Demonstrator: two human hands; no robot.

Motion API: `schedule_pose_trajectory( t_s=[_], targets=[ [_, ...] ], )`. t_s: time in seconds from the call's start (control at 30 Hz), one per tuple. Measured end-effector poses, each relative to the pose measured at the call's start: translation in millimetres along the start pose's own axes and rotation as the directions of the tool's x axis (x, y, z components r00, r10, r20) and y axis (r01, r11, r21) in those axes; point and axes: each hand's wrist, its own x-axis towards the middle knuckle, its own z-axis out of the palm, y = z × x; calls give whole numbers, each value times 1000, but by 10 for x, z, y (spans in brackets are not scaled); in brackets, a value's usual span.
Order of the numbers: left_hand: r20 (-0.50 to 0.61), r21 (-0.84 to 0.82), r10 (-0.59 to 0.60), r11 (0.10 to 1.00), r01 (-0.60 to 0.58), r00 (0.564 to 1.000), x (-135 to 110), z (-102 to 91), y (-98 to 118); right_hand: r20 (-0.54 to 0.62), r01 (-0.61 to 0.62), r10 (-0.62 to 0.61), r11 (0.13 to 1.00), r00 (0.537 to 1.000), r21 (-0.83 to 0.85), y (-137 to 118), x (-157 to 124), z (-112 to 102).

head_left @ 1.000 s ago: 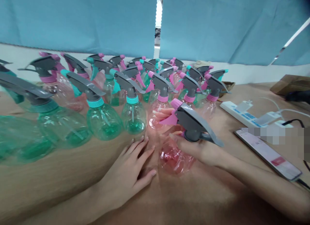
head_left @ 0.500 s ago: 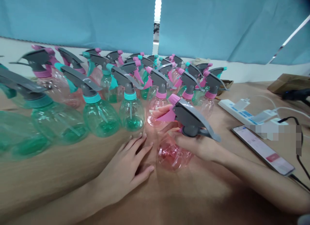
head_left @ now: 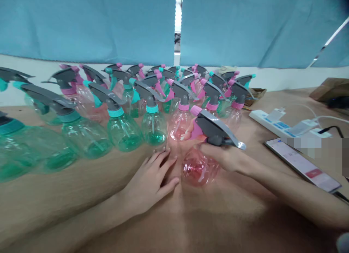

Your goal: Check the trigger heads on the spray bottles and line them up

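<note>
A pink spray bottle point(head_left: 200, 169) with a grey and pink trigger head stands upright at the front, a little pink liquid showing in it. My right hand point(head_left: 220, 155) is closed round its neck, fingers at the pink trigger. To the left my left hand point(head_left: 152, 180) lies flat on the table, fingers spread, holding nothing. Just beyond its fingertips is a green spray bottle point(head_left: 154, 127) with a turquoise collar. Another pink spray bottle point(head_left: 178, 124) stands behind the held one, partly covered by my right fingers.
Several green and pink spray bottles stand in rows on the wooden table point(head_left: 169, 227). To the right lie a white power strip point(head_left: 272, 124) with plugs and cables, and a phone point(head_left: 302, 165). A cardboard box point(head_left: 329, 89) sits at the back right, before a blue curtain point(head_left: 109, 24).
The camera view has swung slightly left, bringing more green bottles in. My right fingers are drawn in closer to the trigger. The left hand stays flat on the table.
</note>
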Motion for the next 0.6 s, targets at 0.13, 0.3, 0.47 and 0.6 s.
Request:
schedule_pose_trajectory(
  t_s=[0.13, 0.3, 0.47, 0.6],
  targets=[
    [-20, 8, 3, 1000, -3, 1000, 4, 17, -8, 14, -37, 37, 999, 999, 13, -21, -21, -8],
    [-32, 29, 1, 1000, 0, 999, -6, 28, 2, -18, -36, 36, 999, 999, 1, 22, -23, -5],
    [-46, 43, -12, 999, 14, 999, -6, 17, 40, -61, -60, 58, 998, 996, -35, 114, -37, -3],
    [-66, 42, -17, 999, 20, 998, -6, 15, 79, -102, -76, 70, 995, 992, -58, 124, -53, 7]
  ],
)
